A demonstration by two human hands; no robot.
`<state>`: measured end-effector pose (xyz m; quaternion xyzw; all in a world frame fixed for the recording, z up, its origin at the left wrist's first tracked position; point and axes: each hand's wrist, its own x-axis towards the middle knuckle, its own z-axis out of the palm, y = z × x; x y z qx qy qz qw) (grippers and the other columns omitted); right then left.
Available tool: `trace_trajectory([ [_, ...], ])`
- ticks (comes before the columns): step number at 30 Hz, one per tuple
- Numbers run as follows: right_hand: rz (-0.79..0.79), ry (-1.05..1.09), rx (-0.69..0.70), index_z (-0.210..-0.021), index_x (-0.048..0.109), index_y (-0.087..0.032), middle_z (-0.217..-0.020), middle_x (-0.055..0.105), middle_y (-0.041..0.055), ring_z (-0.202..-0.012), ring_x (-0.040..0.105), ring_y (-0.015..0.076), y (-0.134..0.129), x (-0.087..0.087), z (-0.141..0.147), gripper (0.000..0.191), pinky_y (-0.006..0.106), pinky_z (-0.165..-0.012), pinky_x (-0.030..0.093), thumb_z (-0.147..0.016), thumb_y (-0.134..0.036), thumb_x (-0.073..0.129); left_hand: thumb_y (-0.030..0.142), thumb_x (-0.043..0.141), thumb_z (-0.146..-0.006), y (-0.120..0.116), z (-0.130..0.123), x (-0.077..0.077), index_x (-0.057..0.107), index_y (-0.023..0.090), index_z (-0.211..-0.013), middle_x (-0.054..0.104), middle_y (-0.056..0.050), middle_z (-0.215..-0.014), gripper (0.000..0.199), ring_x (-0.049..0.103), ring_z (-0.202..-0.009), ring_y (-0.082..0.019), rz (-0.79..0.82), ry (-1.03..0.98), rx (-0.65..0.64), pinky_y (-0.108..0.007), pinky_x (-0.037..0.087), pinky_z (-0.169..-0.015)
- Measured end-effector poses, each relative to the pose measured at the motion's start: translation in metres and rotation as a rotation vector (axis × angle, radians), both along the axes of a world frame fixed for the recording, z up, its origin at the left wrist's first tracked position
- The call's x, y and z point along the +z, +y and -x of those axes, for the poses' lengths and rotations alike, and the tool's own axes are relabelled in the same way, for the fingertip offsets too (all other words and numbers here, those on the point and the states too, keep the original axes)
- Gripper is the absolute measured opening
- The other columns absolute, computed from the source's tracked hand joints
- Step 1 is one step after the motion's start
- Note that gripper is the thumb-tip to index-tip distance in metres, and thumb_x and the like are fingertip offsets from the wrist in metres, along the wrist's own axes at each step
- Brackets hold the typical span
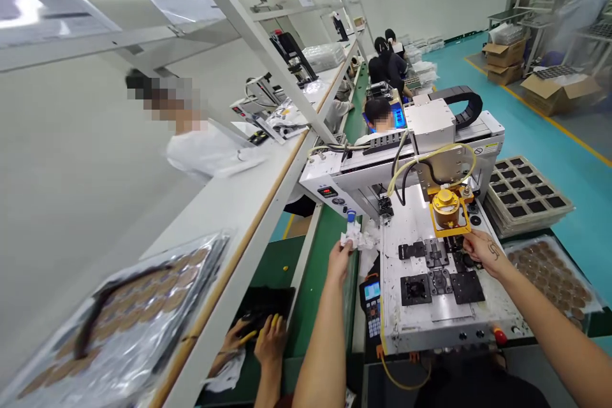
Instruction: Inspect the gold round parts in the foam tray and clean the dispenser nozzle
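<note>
My left hand (339,259) is closed, pinching a crumpled white tissue (351,236) under a blue knob on the front of the bench machine (329,188). My right hand (482,248) has its fingers curled at the lower corner of the yellow bracket (435,223) on the machine's head. What those fingers hold, if anything, is hidden. Inside the bracket sits a round brass-coloured part (446,209). Below it, black fixture blocks (415,290) and metal plates (440,282) lie on the white machine bed (415,325).
A handheld keypad controller (371,306) stands left of the bed. Stacked trays of black pads (523,194) and bagged brown discs (549,274) lie at the right. A co-worker's hands (270,339) with yellow finger covers work at lower left, beside a slanting shelf post (268,44).
</note>
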<state>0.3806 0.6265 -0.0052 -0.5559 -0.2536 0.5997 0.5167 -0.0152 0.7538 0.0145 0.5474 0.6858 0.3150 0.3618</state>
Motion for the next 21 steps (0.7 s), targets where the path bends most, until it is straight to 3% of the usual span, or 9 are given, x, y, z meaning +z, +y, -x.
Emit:
trace_trajectory([
  [5,0.007,0.063,-0.008,-0.094,0.066,-0.018,-0.053,0.042,-0.0096,-0.041,0.023,0.0058,-0.014,-0.006,-0.006,0.050,0.024,-0.044,0.010,-0.074,-0.063,0.079,0.074,0.067,-0.090,-0.034,0.031,0.041,0.061,0.018,-0.128,0.071,-0.018,-0.133,0.068,0.071,-0.118,-0.035,-0.118,-0.399,0.049,-0.056,0.065,-0.093],
  [8,0.005,0.079,0.001,-0.095,0.067,-0.016,-0.053,0.043,-0.0091,-0.041,0.024,0.0056,-0.020,-0.012,-0.007,0.053,0.024,-0.045,0.010,-0.073,-0.063,0.081,0.071,0.073,-0.086,-0.045,0.028,0.052,0.060,0.018,-0.130,0.070,-0.019,-0.137,0.070,0.071,-0.119,-0.037,-0.154,-0.494,0.054,-0.056,0.066,-0.092],
  [11,0.006,0.079,0.017,-0.098,0.069,-0.015,-0.053,0.044,-0.0090,-0.041,0.024,0.0049,-0.026,-0.014,-0.013,0.053,0.024,-0.045,0.009,-0.074,-0.061,0.081,0.060,0.073,-0.092,-0.041,0.028,0.052,0.058,0.019,-0.134,0.068,-0.018,-0.139,0.060,0.072,-0.116,-0.034,-0.171,-0.485,0.115,-0.051,0.067,-0.088],
  [14,0.023,0.067,0.029,-0.100,0.070,-0.014,-0.054,0.045,-0.0089,-0.040,0.025,0.0043,-0.033,-0.014,-0.022,0.054,0.024,-0.045,0.009,-0.074,-0.060,0.081,0.048,0.068,-0.100,-0.034,0.035,0.040,0.057,0.019,-0.136,0.065,-0.018,-0.141,0.048,0.071,-0.115,-0.031,-0.168,-0.409,0.212,-0.045,0.066,-0.087],
  [16,0.038,0.052,0.025,-0.100,0.071,-0.014,-0.054,0.045,-0.0091,-0.040,0.025,0.0041,-0.038,-0.013,-0.028,0.055,0.023,-0.046,0.009,-0.073,-0.060,0.081,0.043,0.066,-0.103,-0.033,0.035,0.024,0.059,0.018,-0.135,0.066,-0.016,-0.137,0.042,0.070,-0.112,-0.028,-0.133,-0.353,0.245,-0.044,0.065,-0.089],
  [21,0.086,-0.002,-0.002,-0.099,0.069,-0.014,-0.053,0.044,-0.0099,-0.040,0.024,0.0036,-0.050,-0.013,-0.036,0.058,0.023,-0.047,0.009,-0.069,-0.062,0.081,0.039,0.070,-0.103,-0.037,0.010,-0.028,0.065,0.015,-0.129,0.068,-0.011,-0.126,0.036,0.070,-0.105,-0.025,0.055,-0.276,0.146,-0.045,0.063,-0.090],
])
